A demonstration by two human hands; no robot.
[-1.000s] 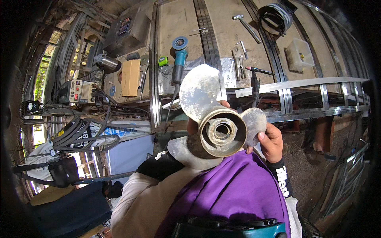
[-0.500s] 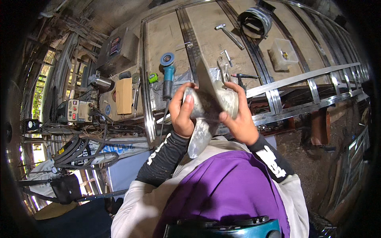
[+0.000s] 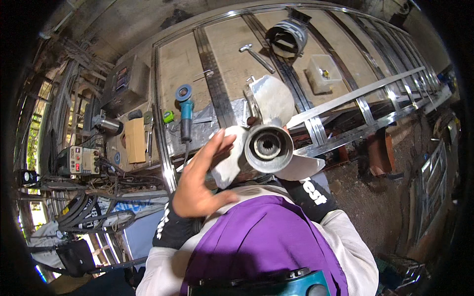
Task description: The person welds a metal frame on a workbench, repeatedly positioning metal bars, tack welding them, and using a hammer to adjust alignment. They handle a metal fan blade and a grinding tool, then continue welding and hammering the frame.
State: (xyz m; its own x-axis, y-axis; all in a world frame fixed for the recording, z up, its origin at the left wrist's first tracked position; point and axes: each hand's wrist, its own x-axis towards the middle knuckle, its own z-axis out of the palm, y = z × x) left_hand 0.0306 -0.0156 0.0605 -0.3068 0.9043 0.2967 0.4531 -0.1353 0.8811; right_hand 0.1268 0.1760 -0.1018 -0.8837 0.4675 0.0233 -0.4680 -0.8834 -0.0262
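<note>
A three-bladed metal boat propeller [image 3: 270, 165] is held up in front of me, its round hub facing me and a splined bore at the centre. Behind it, my right hand [image 3: 252, 121] supports it; only bits of the fingers show past the hub, and the rest is hidden by the blades. My left hand [image 3: 200, 180] is beside the left blade, fingers stretched and thumb apart, with nothing in it. Whether its fingertips touch that blade I cannot tell.
Beyond, a metal frame lies over a workbench. On it are an angle grinder [image 3: 185, 116], a green tape measure [image 3: 168, 116], a hammer [image 3: 257, 58], a clear plastic box [image 3: 323, 74] and a dark cylindrical housing [image 3: 286, 38]. A welding machine [image 3: 81, 160] and cables are at left.
The propeller has turned from edge-on to hub facing me. My left hand has let go and moved left and down; my right hand has gone behind the propeller. The view has shifted right.
</note>
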